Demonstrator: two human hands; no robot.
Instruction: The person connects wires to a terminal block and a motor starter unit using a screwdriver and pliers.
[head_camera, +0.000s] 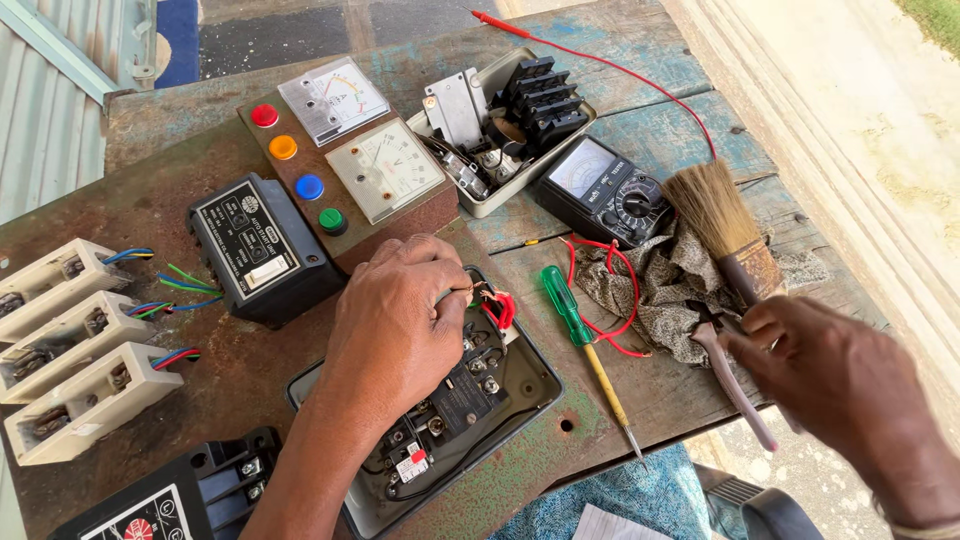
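My left hand (400, 320) lies on a black contactor (455, 400) set in an open grey metal box (535, 385). Its fingertips pinch a thin wire (478, 293) beside red terminal sleeves (503, 308). My right hand (840, 385) is at the right, fingers curled on the pinkish handles of a pair of pliers (735, 385). The pliers' head rests on a patterned cloth (665, 280). A paint brush (725, 225) lies on the cloth just beyond that hand. Between my hands lies a green-handled screwdriver (570, 310).
A black multimeter (605, 190) with red leads, a tray of black parts (500, 115), a brown panel (350, 165) with two meters and coloured lamps, a black relay box (260, 250) and three white fuse carriers (70, 350) stand on the worn table (180, 195). The table edge runs front right.
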